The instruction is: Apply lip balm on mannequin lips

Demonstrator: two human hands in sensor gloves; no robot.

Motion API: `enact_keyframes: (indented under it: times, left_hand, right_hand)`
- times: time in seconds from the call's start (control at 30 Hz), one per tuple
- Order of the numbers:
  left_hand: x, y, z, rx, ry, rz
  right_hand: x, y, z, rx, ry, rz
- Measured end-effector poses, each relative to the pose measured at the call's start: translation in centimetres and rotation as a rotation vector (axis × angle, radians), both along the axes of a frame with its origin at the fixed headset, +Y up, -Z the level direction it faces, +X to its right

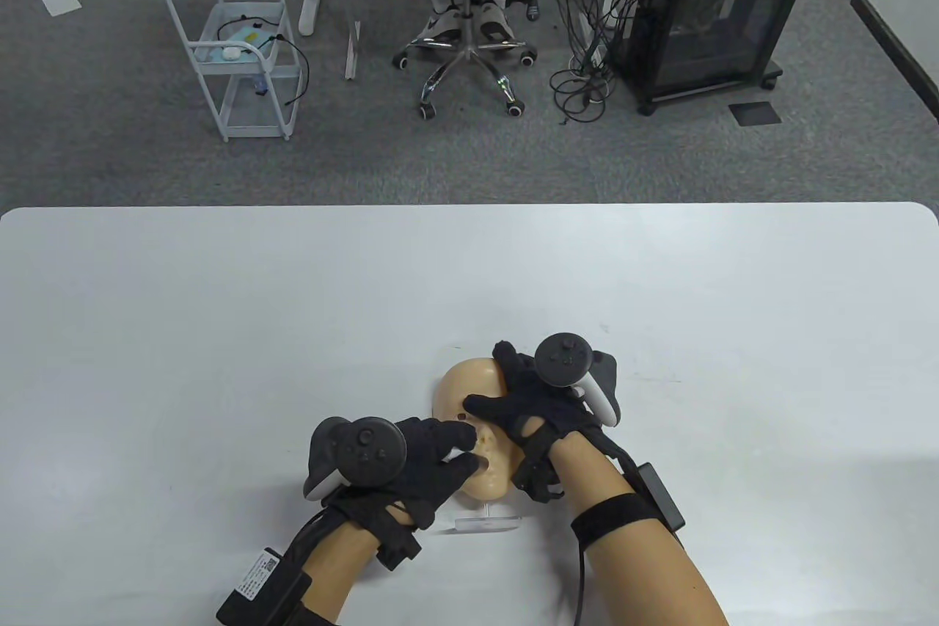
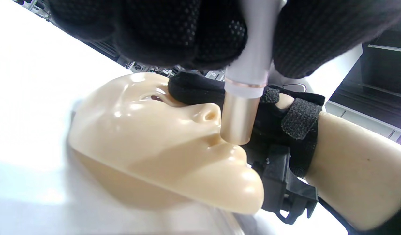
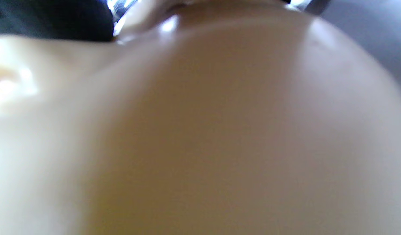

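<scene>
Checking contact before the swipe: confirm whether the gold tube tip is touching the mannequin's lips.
Yes, the gold-tipped lip balm tube rests its end on the beige plastic mannequin face at the upper lip.

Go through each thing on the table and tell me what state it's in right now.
Lip balm tube: uncapped, held upright, tip at the lips.
Mannequin face: face up, propped on a clear stand.
Left hand: grips the tube.
Right hand: rests on the face, steadying it.

**Hands: gear and look**

Both hands, left [image 1: 429, 464] and right [image 1: 539, 409], in black dotted-mesh gloves with velcro wrist straps [image 2: 300, 119]. Dark grey-and-white trackers [image 1: 359, 453] on each back. Bare forearms [image 1: 645, 567], black labelled boxes [image 1: 264, 586], black cables.
</scene>
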State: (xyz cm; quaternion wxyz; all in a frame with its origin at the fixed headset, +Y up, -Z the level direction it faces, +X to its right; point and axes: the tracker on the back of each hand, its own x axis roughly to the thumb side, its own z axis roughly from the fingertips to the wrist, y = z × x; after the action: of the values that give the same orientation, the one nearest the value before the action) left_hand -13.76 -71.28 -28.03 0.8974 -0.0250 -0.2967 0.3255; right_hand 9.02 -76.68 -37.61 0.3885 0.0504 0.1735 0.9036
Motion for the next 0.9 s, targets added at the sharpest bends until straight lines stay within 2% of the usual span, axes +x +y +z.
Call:
enact_keyframes:
  times: [0.43, 0.57, 0.67, 0.83, 0.9]
  left_hand:
    - [-0.3, 0.1, 0.1, -0.013, 0.004, -0.061]
    - [-1.0, 0.4, 0.0, -0.027, 0.026, -0.02]
    - [-1.6, 0.3, -0.3, -0.073, 0.038, 0.074]
    - [-3.1, -1.3, -1.4, -0.295, 0.057, 0.384]
    - [-3.6, -1.5, -1.5, -0.314, 0.077, 0.465]
  right_hand:
    - [0.0, 0.0, 0.0, 0.002, 0.0, -0.001]
    - [0.0, -0.1, 0.1, 0.004, 0.0, -0.002]
    - [0.0, -0.1, 0.1, 0.005, -0.001, -0.001]
    - [0.3, 0.2, 0.3, 0.004, -0.009, 0.008]
    - [0.8, 0.9, 0.6, 0.025, -0.037, -0.044]
